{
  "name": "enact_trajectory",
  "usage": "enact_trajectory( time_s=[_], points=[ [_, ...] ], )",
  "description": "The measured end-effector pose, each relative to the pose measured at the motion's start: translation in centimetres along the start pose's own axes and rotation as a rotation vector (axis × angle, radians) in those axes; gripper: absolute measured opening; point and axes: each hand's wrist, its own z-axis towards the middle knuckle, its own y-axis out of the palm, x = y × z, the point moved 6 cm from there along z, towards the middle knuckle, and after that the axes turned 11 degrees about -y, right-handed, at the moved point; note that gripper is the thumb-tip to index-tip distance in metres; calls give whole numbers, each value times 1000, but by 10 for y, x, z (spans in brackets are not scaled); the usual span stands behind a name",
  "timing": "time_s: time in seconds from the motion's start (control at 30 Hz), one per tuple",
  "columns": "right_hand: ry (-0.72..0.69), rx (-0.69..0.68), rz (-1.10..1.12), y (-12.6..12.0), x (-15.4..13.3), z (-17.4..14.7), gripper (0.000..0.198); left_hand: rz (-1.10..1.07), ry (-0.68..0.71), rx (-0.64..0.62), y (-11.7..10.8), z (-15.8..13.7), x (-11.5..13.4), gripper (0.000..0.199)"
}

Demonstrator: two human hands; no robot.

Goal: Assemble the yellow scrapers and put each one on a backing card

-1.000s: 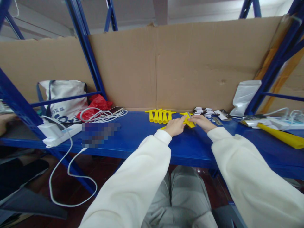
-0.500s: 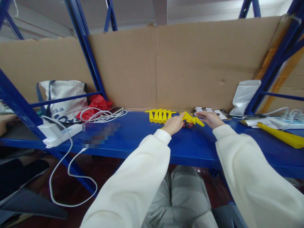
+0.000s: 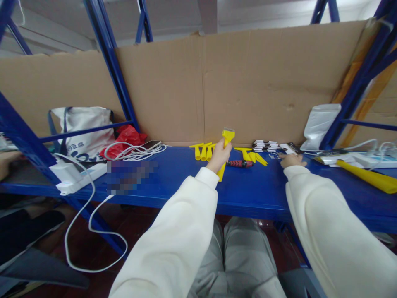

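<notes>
The yellow scraper (image 3: 228,135) is now being pinched by the left hand (image 3: 218,157) alone over the bench (image 3: 186,182); the right hand (image 3: 293,161), thus freed, is being moved beside a black-and-white packet (image 3: 289,147) (its grip cannot be told).

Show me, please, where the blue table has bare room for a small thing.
Free: between the white cable and the row of yellow tools; also in front of the red tool. Crowded: back right, with loose yellow pieces beside stacked packs.
</notes>
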Motion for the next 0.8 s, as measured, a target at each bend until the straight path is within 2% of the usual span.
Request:
enact_trajectory(
  time_s=[0.13,0.27,0.37,0.67,0.8],
  points=[
    [-30,-24,-60,4,-1,2,46,-73,-80,-18,4,-5,-5,23],
    [-76,-30,-119,7,-6,1,46,-85,-263,-86,10,-5,-20,26],
    [-115,-18,-158,6,-10,1,44,-70,-333,-132,13,-4,-27,26],
    [-268,-27,-304,5,-26,1,32,-28,-415,-182,18,-10,-31,27],
    [-316,-43,-341,9,-30,4,35,-18,-437,-198,19,-11,-33,26]
  ],
)
